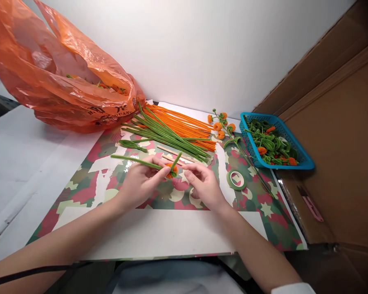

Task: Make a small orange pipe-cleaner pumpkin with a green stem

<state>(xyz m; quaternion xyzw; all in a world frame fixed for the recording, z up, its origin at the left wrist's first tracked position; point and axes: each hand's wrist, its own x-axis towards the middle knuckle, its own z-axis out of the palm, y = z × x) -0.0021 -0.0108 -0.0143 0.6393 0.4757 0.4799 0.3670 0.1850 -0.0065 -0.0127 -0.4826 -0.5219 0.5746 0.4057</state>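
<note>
Between the thumb and fingers of my left hand (pixel 141 181) is a small orange pipe-cleaner flower (pixel 172 170) with green at its base. One green pipe-cleaner end sticks out to the left over the hand, another points up and right from the flower. My right hand (pixel 204 183) is just right of the flower, thumb and forefinger pinched together. Whatever that pinch holds, if anything, is too small to tell. Behind the hands lie thin wooden sticks (pixel 175 153), green pipe cleaners (pixel 171 136) and orange pipe cleaners (pixel 180 120).
An orange plastic bag (pixel 79 98) stands at the back left. A finished flower stem (pixel 248 157) lies to the right, near a roll of green tape (pixel 236 180). Beyond is a blue basket (pixel 303 163) of green and orange pieces. A pink cutter (pixel 313 208) rests by the cardboard.
</note>
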